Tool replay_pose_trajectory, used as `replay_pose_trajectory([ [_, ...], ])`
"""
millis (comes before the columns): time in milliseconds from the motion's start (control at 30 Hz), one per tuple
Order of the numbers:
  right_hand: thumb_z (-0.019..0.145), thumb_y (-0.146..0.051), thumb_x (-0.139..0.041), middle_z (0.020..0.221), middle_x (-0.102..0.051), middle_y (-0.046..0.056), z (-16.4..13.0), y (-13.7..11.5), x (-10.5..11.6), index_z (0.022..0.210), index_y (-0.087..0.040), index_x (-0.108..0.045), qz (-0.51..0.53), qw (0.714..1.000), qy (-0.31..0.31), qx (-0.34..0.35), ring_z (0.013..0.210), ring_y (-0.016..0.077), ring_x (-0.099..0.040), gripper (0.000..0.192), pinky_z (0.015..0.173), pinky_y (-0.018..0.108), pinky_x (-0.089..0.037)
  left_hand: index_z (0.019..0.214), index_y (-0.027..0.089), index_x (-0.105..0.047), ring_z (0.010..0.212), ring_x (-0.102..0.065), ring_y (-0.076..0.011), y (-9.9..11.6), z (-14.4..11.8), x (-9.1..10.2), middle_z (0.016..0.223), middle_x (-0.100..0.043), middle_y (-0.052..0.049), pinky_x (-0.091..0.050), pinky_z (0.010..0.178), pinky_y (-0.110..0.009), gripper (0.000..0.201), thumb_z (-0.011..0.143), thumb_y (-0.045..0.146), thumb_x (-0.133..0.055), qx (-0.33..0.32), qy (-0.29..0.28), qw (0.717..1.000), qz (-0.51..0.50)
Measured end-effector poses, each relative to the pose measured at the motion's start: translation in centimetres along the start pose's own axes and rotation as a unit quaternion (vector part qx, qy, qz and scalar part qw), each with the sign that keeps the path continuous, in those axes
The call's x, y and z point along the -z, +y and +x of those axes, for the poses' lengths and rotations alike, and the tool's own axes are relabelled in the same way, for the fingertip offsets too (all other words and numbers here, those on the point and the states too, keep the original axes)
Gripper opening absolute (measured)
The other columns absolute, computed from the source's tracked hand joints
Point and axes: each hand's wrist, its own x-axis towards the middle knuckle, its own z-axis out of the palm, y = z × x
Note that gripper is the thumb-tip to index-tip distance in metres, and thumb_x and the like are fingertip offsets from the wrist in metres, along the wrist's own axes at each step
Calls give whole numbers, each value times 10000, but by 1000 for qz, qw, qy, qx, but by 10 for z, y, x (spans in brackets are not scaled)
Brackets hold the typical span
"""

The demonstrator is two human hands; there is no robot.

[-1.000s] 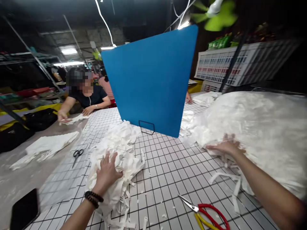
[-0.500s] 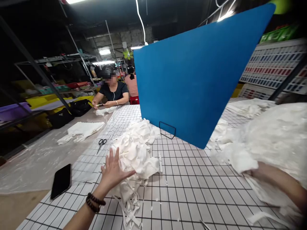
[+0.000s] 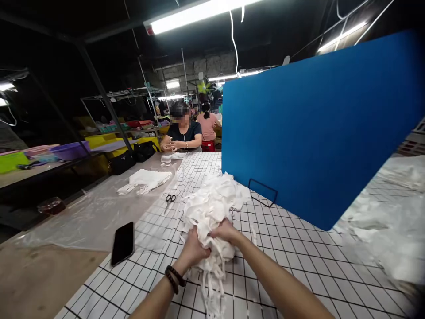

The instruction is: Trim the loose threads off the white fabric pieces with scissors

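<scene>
A heap of crumpled white cloth garments (image 3: 212, 195) lies on the grid-patterned table cover, with thin white straps (image 3: 212, 288) trailing from its near end. My left hand (image 3: 193, 249) is closed on the near left side of the heap, its fingertips partly sunk in the cloth. From the right, my right hand (image 3: 226, 231) grips the same heap, its fingers bent into the fabric. The two hands are close together, with bunched cloth between them. Which single pieces they hold is hidden by the folds.
Scissors (image 3: 170, 201) and a black phone (image 3: 122, 243) lie left of the heap. A large blue board (image 3: 299, 128) stands behind on the right, on a black wire stand (image 3: 263, 192). Clear plastic with white cloth (image 3: 381, 226) lies far right. A co-worker (image 3: 184, 133) sits across the table.
My right hand has left the plastic-covered pile at right and come to the white heap. My left hand, spread before, has closed on the cloth. The view has turned right and up.
</scene>
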Motion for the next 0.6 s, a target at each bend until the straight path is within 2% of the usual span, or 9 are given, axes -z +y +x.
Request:
replay_pose_trajectory([
  [67,566,-176,-731,1048,-721,138,15,-4,-6,1087,-104,-655,26,1000,2,0,948,290,-687,531,781,353,-558,1275,120,-454,1049,-593,-298,2,13,-3,1092,-614,-123,-499,870,-374,810,530,185,-767,-18,17,1000,-12],
  [133,592,-153,-694,990,-735,131,34,-18,2,1023,-106,-663,46,999,25,7,884,283,-702,435,724,347,-573,1294,136,-441,1040,-603,-283,9,39,3,1120,-608,-115,-508,863,-371,805,559,177,-765,-38,41,998,-21],
  [200,605,-157,-698,1046,-723,119,61,-45,20,1067,-127,-644,55,996,57,30,935,276,-688,466,754,344,-571,1361,147,-375,1107,-573,-283,19,80,19,1220,-557,-128,-493,908,-379,861,593,186,-762,-52,73,996,-22],
  [300,607,-203,-761,1175,-677,60,112,-97,53,1203,-211,-580,50,994,79,64,1047,246,-642,623,858,339,-539,1428,124,-285,1203,-504,-315,31,162,57,1339,-449,-185,-431,992,-415,909,639,170,-735,-39,113,993,1],
  [400,526,-229,-860,1216,-644,81,152,-124,86,1262,-244,-531,26,996,80,23,1055,293,-626,807,850,437,-531,1422,114,-328,1281,-410,-414,30,225,86,1383,-405,-244,-324,1053,-516,934,599,172,-765,-9,94,995,42],
  [433,521,-237,-877,1243,-619,113,159,-122,95,1281,-229,-513,14,996,92,-5,1068,317,-613,842,844,475,-525,1433,109,-314,1310,-351,-463,27,234,87,1427,-348,-276,-277,1057,-573,987,572,188,-789,4,83,995,55],
  [500,619,-279,-852,1280,-571,152,163,-102,109,1298,-190,-493,-10,990,124,-61,1084,325,-593,773,841,507,-518,1474,132,-240,1367,-184,-533,22,233,73,1527,-159,-297,-175,1049,-666,1109,545,283,-828,20,61,995,77],
  [567,798,-321,-730,1275,-555,133,155,-72,113,1278,-168,-507,-28,982,155,-104,1074,279,-592,550,854,480,-522,1511,206,-134,1402,-22,-529,19,212,41,1586,37,-223,-90,1046,-704,1195,564,466,-814,-11,11,994,107],
  [600,864,-323,-660,1262,-557,115,147,-56,112,1261,-166,-518,-36,978,166,-118,1059,254,-596,450,856,461,-524,1518,248,-94,1410,29,-513,19,198,22,1597,92,-170,-63,1048,-708,1213,570,559,-785,-47,-29,990,130],
])
